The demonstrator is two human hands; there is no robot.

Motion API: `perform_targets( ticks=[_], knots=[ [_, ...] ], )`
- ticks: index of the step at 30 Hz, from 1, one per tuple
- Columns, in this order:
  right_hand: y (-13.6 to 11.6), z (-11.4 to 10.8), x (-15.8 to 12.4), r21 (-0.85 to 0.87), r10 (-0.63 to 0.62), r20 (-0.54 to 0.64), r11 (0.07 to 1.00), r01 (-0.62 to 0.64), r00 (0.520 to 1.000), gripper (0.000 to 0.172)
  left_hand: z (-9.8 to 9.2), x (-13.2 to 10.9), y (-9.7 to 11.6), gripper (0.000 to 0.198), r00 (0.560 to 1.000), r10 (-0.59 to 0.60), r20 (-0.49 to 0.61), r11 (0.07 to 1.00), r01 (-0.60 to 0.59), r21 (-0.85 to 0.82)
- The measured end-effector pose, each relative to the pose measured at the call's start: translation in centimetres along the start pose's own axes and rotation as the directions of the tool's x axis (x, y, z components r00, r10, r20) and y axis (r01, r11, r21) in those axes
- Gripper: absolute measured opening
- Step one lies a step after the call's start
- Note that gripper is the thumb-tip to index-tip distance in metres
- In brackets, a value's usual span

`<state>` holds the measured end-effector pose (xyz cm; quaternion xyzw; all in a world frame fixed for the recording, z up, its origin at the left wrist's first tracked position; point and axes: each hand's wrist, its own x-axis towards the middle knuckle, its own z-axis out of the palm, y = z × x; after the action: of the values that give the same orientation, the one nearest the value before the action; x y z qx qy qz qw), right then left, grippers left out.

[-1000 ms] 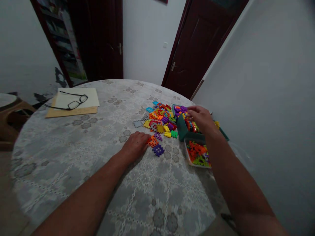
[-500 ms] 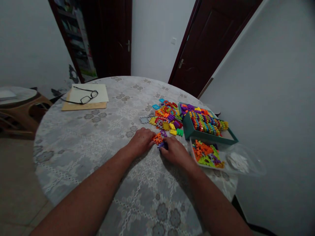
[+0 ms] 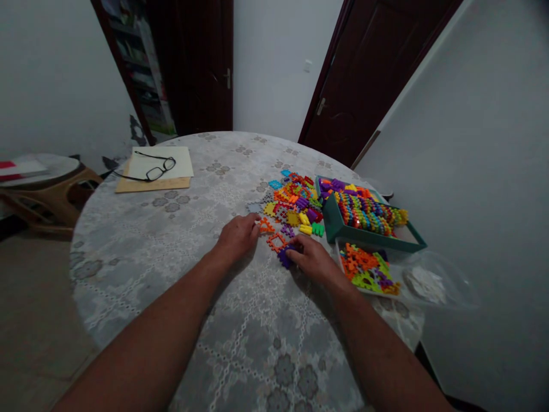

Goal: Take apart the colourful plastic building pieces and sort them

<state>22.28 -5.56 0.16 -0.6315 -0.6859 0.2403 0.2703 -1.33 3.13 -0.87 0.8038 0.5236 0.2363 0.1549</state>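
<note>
My left hand (image 3: 238,237) has its fingertips closed on the near edge of an orange interlocking building piece (image 3: 266,225), just above the tablecloth. My right hand (image 3: 312,256) pinches a dark purple toothed building piece (image 3: 285,258) between thumb and fingers, partly covering it. Touching that purple piece, or joined to it, is an orange square frame piece (image 3: 276,242); which of the two I cannot tell. A smaller purple piece (image 3: 287,230) lies just beyond them. Farther off is a pile of mixed building pieces (image 3: 295,197) in several colours.
A green box (image 3: 332,223) with rows of colourful pieces stands at the right. Nearer is a clear plastic tub (image 3: 343,266) of pieces, beside a clear lid (image 3: 454,286) with a whitish packet. Glasses (image 3: 155,173) rest on papers (image 3: 182,161) at the far left of the round table (image 3: 171,257).
My left hand has moved left and slightly away, taking an orange piece apart from the square frame. My right hand stays at the purple piece, which now shows more. The view has shifted slightly.
</note>
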Motion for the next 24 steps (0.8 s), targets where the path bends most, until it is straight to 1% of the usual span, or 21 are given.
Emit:
perform_targets(
  ticks=[3,6,8,10,12,13,15,16,18,19,21,22,24],
  knots=[
    [-0.1,0.6,-0.1,-0.109,-0.052,-0.059,0.993,0.046,0.997,0.007,-0.5,0.2,-0.2,0.037,0.999,-0.028,-0.019,0.997,0.026,-0.070],
    [-0.6,1.3,-0.3,-0.215,-0.108,-0.152,0.974,0.074,0.982,0.023,-0.8,0.3,-0.1,0.033,1.000,0.000,-0.020,0.979,-0.004,-0.206],
    [-1.1,1.7,-0.5,-0.187,-0.144,-0.213,0.977,0.104,0.966,0.034,-0.8,0.3,0.3,0.029,0.998,0.064,0.008,0.946,-0.058,-0.320],
    [-1.7,2.0,-0.6,-0.095,-0.152,-0.248,0.987,0.132,0.957,0.039,-0.8,0.0,0.9,0.024,0.984,0.164,0.070,0.897,-0.120,-0.426],
    [-2.3,2.0,-0.7,0.001,-0.127,-0.266,0.991,0.132,0.956,0.039,-0.6,-0.4,1.7,0.022,0.951,0.276,0.140,0.850,-0.173,-0.498],
    [-2.5,1.8,-0.8,0.038,-0.114,-0.265,0.991,0.128,0.958,0.036,-0.5,-0.6,2.0,0.022,0.933,0.319,0.166,0.836,-0.194,-0.514],
    [-2.9,1.0,-0.8,0.076,-0.117,-0.254,0.987,0.140,0.960,0.027,-0.3,-1.0,2.6,0.022,0.912,0.373,0.172,0.835,-0.249,-0.491],
    [-2.9,0.4,-0.9,0.072,-0.131,-0.255,0.985,0.155,0.958,0.024,-0.3,-1.2,2.7,0.021,0.909,0.389,0.149,0.845,-0.287,-0.452],
    [-2.8,-1.0,-0.9,0.019,-0.157,-0.308,0.985,0.170,0.939,0.022,-0.1,-1.3,2.7,0.024,0.905,0.415,0.095,0.871,-0.365,-0.328],
    [-2.7,-1.7,-0.9,-0.025,-0.166,-0.347,0.985,0.168,0.923,0.022,0.0,-1.4,2.5,0.029,0.898,0.432,0.087,0.880,-0.399,-0.256],
    [-2.1,-2.5,-0.8,-0.118,-0.182,-0.386,0.982,0.147,0.904,0.023,0.2,-1.5,2.3,0.045,0.876,0.465,0.128,0.883,-0.448,-0.140],
    [-1.8,-2.5,-0.7,-0.161,-0.188,-0.373,0.977,0.137,0.909,0.023,0.3,-1.6,2.2,0.052,0.865,0.475,0.162,0.880,-0.464,-0.102],
    [-1.0,-1.9,-0.3,-0.227,-0.192,-0.293,0.966,0.127,0.937,0.025,0.4,-1.9,2.2,0.057,0.854,0.477,0.206,0.877,-0.477,-0.054]
  ],
)
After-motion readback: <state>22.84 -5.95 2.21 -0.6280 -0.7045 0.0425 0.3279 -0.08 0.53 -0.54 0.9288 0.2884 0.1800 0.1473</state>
